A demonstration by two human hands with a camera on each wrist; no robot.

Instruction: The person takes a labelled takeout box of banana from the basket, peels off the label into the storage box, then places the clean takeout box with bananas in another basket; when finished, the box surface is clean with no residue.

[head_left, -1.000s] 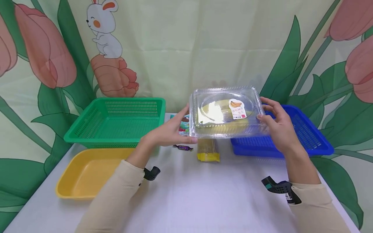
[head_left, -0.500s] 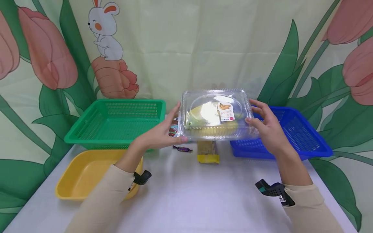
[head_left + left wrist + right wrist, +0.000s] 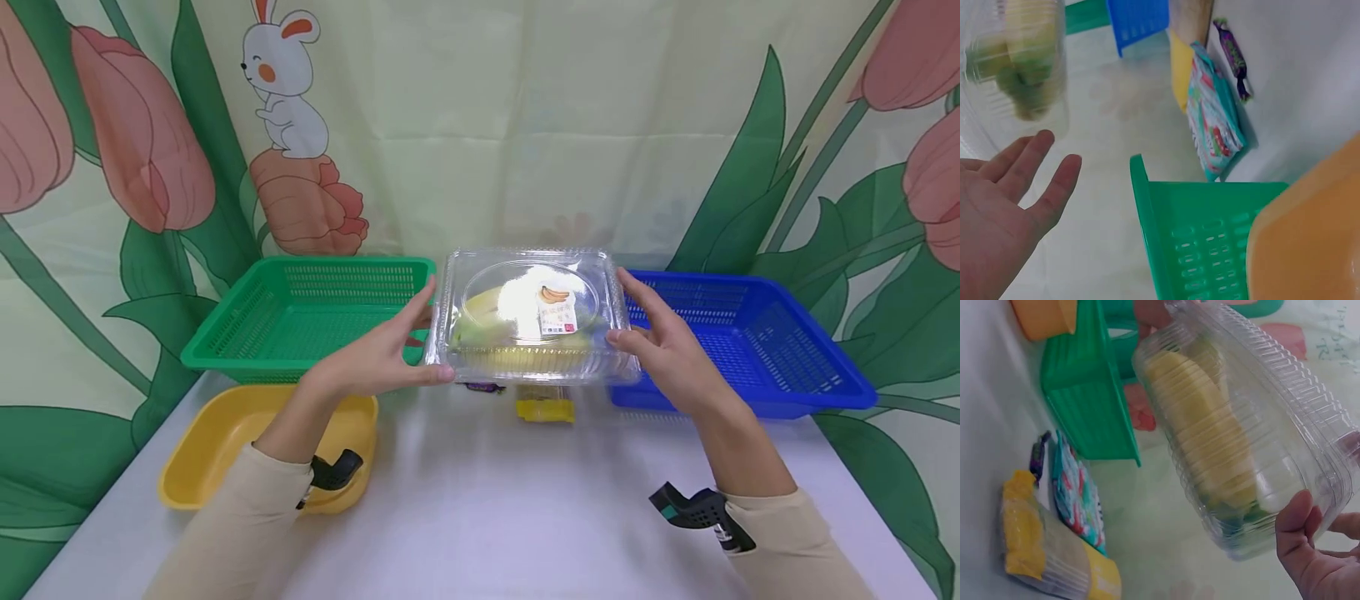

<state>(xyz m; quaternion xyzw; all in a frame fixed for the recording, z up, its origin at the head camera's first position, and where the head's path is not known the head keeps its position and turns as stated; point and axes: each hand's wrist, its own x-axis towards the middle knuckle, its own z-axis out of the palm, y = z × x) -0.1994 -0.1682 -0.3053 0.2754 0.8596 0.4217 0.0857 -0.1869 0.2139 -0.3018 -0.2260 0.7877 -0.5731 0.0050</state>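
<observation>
A clear plastic clamshell box (image 3: 517,333) of yellow-green bananas (image 3: 1207,434) is held up above the table's back part, its lid closed. On the lid is a white sticker (image 3: 557,312) with a banana picture. My left hand (image 3: 375,354) holds the box's left end, thumb along the near corner and fingers at the side. At the opposite end my right hand (image 3: 667,358) grips it, thumb on the near side; the box hides part of its fingers. The left wrist view shows that hand's fingertips (image 3: 1041,140) right at the box's wall.
Behind and left stands a green basket (image 3: 315,333), with a yellow tub (image 3: 217,442) in front of it. A blue basket (image 3: 750,333) stands right. Below the box lie a purple-wrapped candy (image 3: 1232,56), a teal snack packet (image 3: 1213,119) and a clear packet with yellow ends (image 3: 1060,550).
Both hands have carried the box leftward and a little lower in the head view. It now covers the teal packet and part of the candy there.
</observation>
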